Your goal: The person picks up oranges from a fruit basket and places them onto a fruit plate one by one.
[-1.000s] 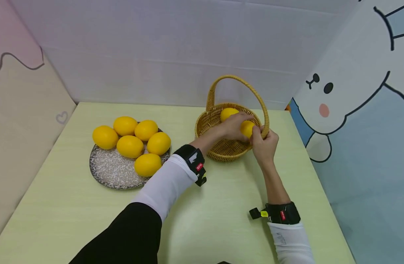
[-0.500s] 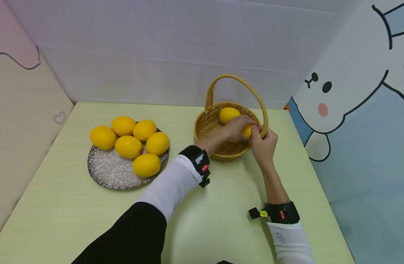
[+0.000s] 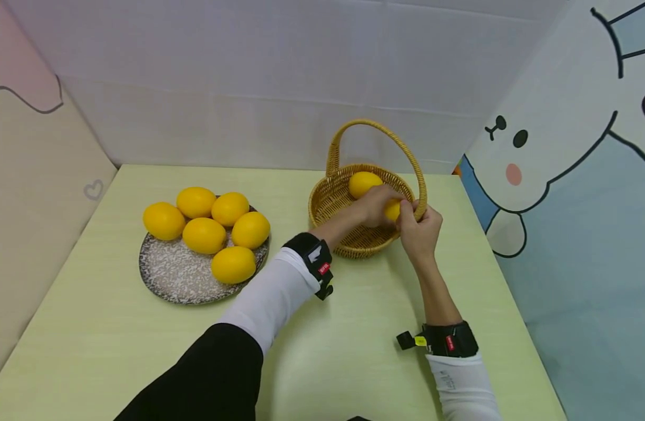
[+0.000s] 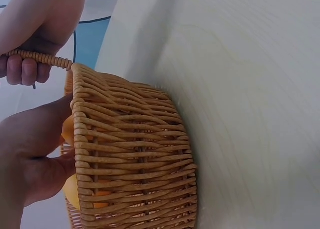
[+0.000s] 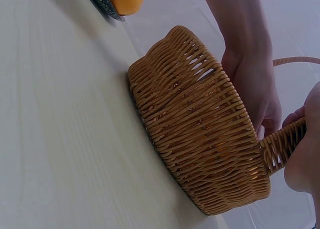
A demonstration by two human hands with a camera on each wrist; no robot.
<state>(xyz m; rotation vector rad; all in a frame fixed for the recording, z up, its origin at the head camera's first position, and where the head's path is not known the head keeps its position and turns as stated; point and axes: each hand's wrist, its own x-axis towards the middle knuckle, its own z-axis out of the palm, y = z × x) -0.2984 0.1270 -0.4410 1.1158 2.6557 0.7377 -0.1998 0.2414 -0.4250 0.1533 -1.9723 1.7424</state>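
Note:
My left hand (image 3: 377, 206) reaches into a wicker basket (image 3: 327, 199), its fingers and thumb around a yellow lemon (image 3: 392, 209) at the basket's right side. Part of that lemon is hidden by the hand. Another lemon (image 3: 365, 183) lies farther back inside. My right hand (image 3: 421, 231) grips the base of the tall arched handle (image 3: 383, 126) on the near right. In the right wrist view its fingers (image 5: 295, 116) curl round the handle, and the basket wall (image 5: 200, 129) rises from the tabletop.
To the left, a speckled grey plate (image 3: 180, 278) bears several lemons (image 3: 203, 235), grouped toward its back and right. The pale table (image 3: 348, 339) meets a white backdrop (image 3: 222, 128) behind the basket. A cartoon-printed panel (image 3: 575, 263) borders the right edge.
Within the basket, my left hand has sunk a little with the lemon, which shows less now. The right hand keeps its grip on the handle.

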